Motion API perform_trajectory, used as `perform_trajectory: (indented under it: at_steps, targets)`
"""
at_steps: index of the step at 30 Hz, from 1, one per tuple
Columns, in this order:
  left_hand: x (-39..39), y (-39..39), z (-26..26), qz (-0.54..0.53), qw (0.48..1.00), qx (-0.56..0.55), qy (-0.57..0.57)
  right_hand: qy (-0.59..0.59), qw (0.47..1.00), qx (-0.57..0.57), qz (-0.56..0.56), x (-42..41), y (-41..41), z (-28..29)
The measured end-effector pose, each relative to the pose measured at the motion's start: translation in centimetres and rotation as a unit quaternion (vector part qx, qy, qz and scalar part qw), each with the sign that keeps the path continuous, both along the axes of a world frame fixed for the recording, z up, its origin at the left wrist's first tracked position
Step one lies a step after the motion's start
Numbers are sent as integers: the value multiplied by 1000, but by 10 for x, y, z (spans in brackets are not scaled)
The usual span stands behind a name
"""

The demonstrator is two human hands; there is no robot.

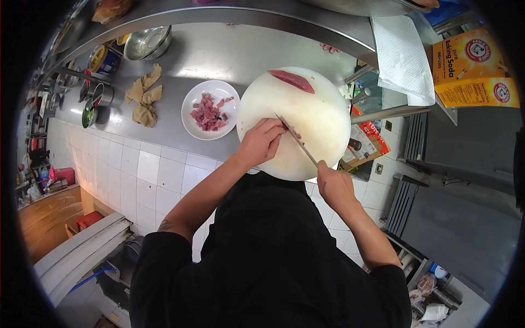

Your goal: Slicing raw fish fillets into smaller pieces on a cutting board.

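My right hand (334, 182) grips a kitchen knife (303, 147), its blade slanting up and left across a round white cutting board (266, 94). My left hand (262, 139) lies against the blade's left side, fingertips curled on a piece of meat that they mostly hide. Small cut bits of meat (298, 135) lie along the blade's right side. Farther back on the board rests a larger slab of raw red meat (293, 81). Just left of the board, a white plate (189, 123) holds a heap of diced raw meat (209, 115).
On the steel counter (172, 119), a crumpled tan cloth (144, 98), metal bowls (147, 43) and small metal pots (102, 94) stand left. A steel shelf edge (229, 15) crosses above the back. Rightward are a paper towel (402, 57), a baking soda box (467, 57) and a cardboard box (365, 143).
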State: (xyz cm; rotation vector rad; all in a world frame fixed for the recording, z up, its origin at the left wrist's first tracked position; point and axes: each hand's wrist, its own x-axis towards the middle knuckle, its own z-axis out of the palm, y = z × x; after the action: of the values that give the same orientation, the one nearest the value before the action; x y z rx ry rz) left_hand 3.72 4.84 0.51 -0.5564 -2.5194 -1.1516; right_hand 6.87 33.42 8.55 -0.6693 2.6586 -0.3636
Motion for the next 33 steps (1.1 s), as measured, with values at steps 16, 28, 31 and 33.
perform_trajectory:
  at_steps: [16,28,31,33]
  targets:
    - [11,-1,3,11,1000,21,10,44,998,-52,7,-16,-12,-8]
    - [9,1,-5,29,999,26,3,69,997,-27,24,-35,-58,-61]
    - [8,1,-5,23,999,23,8,69,996,-60,13,-68,-78,-41]
    - [14,0,2,24,999,32,22,67,995,-69,4,-63,-67,-26]
